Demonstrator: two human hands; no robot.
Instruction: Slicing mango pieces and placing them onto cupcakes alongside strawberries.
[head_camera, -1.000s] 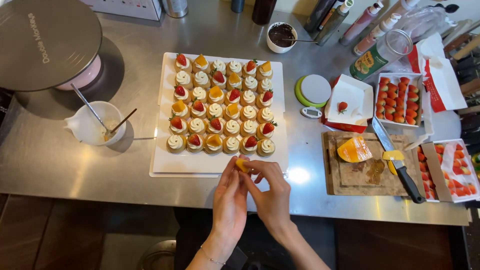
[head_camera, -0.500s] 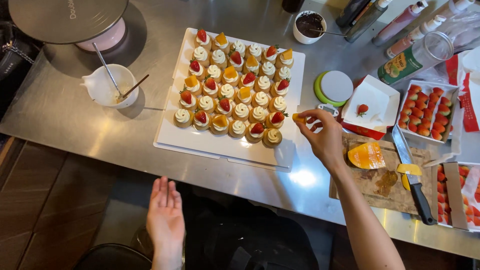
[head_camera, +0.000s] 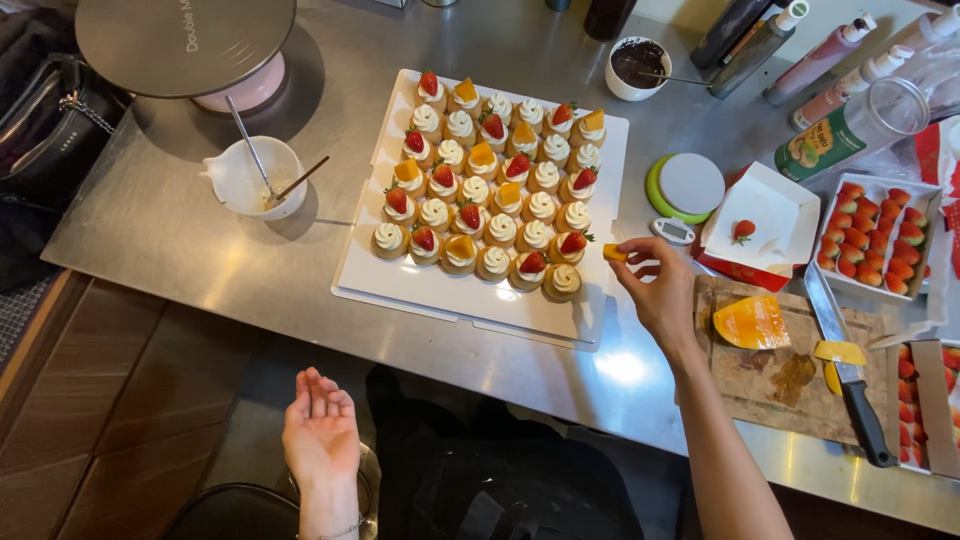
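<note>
The right hand (head_camera: 662, 290) is reaching over the brushed steel table (head_camera: 170, 240), and its thumb and first fingers are pinching a small orange piece of mango (head_camera: 614, 254). The piece is hanging just beside the right edge of the white rectangular tray (head_camera: 470, 300), near the front right corner of the rows of small cream-topped tartlets (head_camera: 488, 180). Some tartlets are carrying a strawberry half, some a mango wedge, and some only white cream, like the one at the front right corner (head_camera: 563, 282).

The left hand (head_camera: 320, 432) is hanging low in front of the table edge, palm up, with the fingers loosely apart and holding nothing.

To the right of the right hand, a cut mango half (head_camera: 752, 322) is lying on the brown wooden cutting board (head_camera: 780, 385), and a black-handled knife (head_camera: 850, 375) is lying across the board. A white paper box with one strawberry (head_camera: 762, 222) is standing behind the board. A white ceramic cup with two utensils (head_camera: 255, 180) is standing left of the tray.
</note>
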